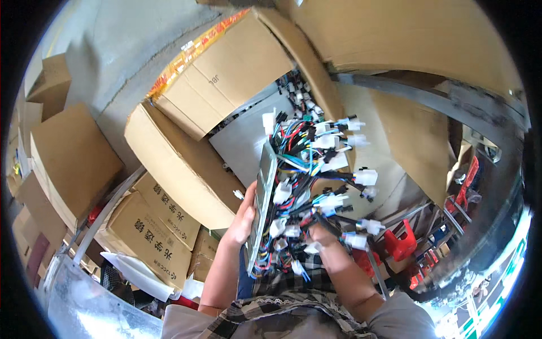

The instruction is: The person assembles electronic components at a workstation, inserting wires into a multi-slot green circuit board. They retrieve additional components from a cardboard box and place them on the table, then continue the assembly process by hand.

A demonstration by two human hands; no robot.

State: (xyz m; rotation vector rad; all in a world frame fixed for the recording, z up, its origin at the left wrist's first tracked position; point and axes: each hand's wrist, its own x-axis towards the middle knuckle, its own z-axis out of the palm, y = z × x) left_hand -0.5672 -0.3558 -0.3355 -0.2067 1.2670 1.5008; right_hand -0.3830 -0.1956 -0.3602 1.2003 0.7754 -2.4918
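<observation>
At five o'clock from an open carton point(226, 73), the left hand point(243, 219) grips a connector-laden panel point(264, 203); what the right hand point(322, 234) holds is unclear.

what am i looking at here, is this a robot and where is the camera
No robot: these are a person's bare hands, seen from a wide fisheye camera worn on the head, looking down, so straight edges bend. The left hand holds a thin grey panel; beside it is a bundle of coloured wires with mostly white plugs. The right hand is among them, partly hidden. Beyond, an open cardboard box contains a grey sheet and more plugs.
</observation>
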